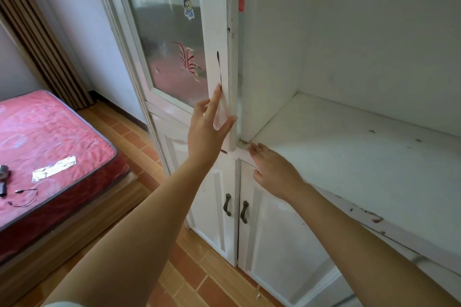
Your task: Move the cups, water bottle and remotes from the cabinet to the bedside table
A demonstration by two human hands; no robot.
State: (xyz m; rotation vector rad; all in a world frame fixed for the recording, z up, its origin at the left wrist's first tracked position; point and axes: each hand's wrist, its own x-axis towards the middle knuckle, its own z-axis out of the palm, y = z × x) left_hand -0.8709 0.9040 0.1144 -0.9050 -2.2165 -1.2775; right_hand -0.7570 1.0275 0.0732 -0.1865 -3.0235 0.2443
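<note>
Worn white paint, chipped at the edges, is covering the cabinet (324, 57) filling the view from twelve to four o'clock, and its open shelf (349, 147) is showing only dusty, scuffed board, with no cups, bottle or remotes visible anywhere. Left hand (207, 129), fingers straight and released, is pressing flat on the frosted-glass door (174, 32) frame, while the right hand (274, 174), also relaxed and holding nothing, is resting at the shelf's front corner. Judging by this, she is searching or closing up; next calls for locating the items, perhaps behind the lower doors (249, 219) at six o'clock.
</note>
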